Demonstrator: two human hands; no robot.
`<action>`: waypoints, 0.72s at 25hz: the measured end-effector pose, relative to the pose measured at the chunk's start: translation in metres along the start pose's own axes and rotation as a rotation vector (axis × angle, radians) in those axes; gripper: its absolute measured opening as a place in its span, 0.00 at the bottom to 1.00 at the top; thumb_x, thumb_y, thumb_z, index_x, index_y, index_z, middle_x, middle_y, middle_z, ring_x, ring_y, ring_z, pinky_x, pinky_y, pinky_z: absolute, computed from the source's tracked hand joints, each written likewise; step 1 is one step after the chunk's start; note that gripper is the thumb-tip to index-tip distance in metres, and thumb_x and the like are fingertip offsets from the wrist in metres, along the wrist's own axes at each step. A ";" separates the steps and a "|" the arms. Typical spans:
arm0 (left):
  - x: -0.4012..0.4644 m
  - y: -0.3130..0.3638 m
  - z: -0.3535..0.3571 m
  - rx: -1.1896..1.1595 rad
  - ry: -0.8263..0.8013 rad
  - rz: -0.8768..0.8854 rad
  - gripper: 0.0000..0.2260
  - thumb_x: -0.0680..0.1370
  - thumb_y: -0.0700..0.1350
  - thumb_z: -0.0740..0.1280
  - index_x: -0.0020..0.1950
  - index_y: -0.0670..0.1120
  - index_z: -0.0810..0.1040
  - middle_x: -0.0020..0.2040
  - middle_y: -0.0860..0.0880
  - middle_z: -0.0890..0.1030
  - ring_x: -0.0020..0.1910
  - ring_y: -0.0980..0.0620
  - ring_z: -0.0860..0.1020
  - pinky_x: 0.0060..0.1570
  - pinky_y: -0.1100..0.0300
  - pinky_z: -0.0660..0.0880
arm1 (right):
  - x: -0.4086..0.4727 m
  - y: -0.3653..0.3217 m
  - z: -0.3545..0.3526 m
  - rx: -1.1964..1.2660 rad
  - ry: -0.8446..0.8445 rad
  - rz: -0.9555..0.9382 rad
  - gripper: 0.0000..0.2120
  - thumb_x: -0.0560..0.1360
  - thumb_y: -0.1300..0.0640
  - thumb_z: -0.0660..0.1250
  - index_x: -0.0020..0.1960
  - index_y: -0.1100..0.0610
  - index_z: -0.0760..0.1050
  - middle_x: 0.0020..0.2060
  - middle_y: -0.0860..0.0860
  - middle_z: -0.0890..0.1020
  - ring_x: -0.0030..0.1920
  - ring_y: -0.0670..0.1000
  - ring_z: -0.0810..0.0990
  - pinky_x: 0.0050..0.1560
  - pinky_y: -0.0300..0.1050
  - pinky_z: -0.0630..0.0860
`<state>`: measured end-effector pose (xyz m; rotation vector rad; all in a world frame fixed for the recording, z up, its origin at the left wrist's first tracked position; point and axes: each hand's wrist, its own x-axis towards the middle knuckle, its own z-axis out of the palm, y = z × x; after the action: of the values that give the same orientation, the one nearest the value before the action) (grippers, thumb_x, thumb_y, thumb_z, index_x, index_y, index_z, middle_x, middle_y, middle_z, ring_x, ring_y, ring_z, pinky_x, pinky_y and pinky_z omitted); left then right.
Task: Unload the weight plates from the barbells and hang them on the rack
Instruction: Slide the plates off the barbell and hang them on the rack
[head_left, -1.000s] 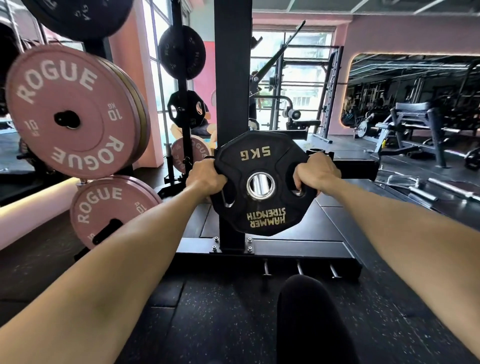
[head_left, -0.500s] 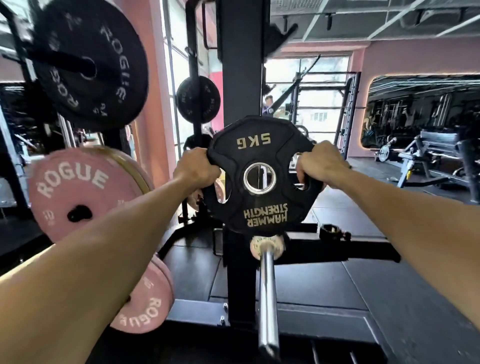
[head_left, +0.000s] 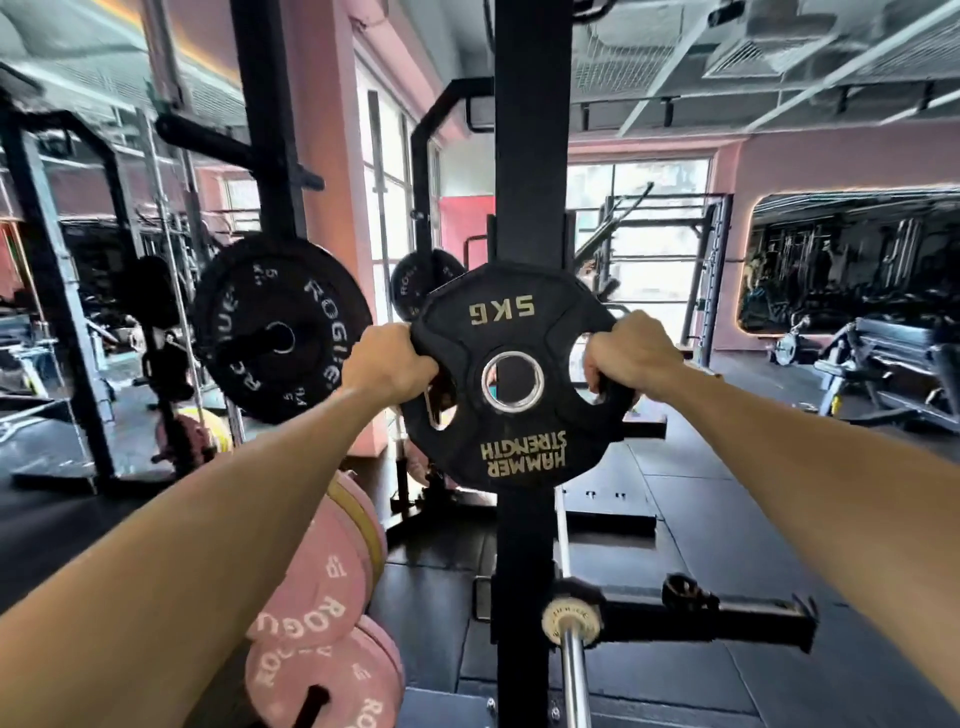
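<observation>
Both hands, left hand (head_left: 390, 362) and right hand (head_left: 631, 356), grip the 5 kg plate (head_left: 511, 376), fingers curled through its slots. Keep it level; aim its hole at a free rack peg toward 9 o'clock.

The walls (head_left: 810, 166) are pink, and the floor (head_left: 727, 519) is covered with dark rubber mats. Big windows (head_left: 649, 234) at the far end let in bright daylight, and a tall window (head_left: 387, 208) stands on the left next to a pink pillar (head_left: 322, 156). On the far right, a wide mirror (head_left: 852, 260) with a glowing edge shows more gym machines, a bench machine (head_left: 893, 364) sits in front of it, and the ceiling (head_left: 727, 62) above has gray metal grids and pipes.
</observation>
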<state>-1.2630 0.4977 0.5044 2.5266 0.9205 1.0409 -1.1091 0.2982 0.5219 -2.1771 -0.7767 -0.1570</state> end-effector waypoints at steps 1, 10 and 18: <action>0.006 -0.003 -0.018 0.001 0.006 0.002 0.04 0.70 0.43 0.66 0.38 0.43 0.77 0.35 0.47 0.76 0.38 0.43 0.77 0.37 0.56 0.71 | -0.002 -0.021 -0.007 -0.012 -0.013 -0.011 0.09 0.45 0.61 0.70 0.25 0.64 0.78 0.30 0.60 0.83 0.30 0.62 0.82 0.35 0.52 0.81; 0.049 -0.078 -0.100 0.039 0.073 -0.021 0.03 0.68 0.45 0.68 0.38 0.47 0.78 0.38 0.46 0.78 0.42 0.40 0.78 0.44 0.50 0.78 | 0.012 -0.129 0.033 -0.021 -0.045 -0.101 0.06 0.49 0.64 0.71 0.24 0.65 0.77 0.23 0.58 0.78 0.24 0.63 0.80 0.26 0.45 0.77; 0.095 -0.181 -0.141 0.086 0.059 -0.058 0.05 0.64 0.47 0.68 0.33 0.46 0.75 0.35 0.47 0.79 0.39 0.43 0.78 0.38 0.55 0.74 | 0.042 -0.209 0.126 0.044 -0.118 -0.145 0.07 0.51 0.66 0.72 0.23 0.64 0.73 0.24 0.57 0.76 0.23 0.61 0.78 0.23 0.41 0.73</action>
<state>-1.3932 0.6973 0.5743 2.5333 1.0701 1.0856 -1.2139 0.5121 0.5884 -2.1035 -0.9970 -0.0846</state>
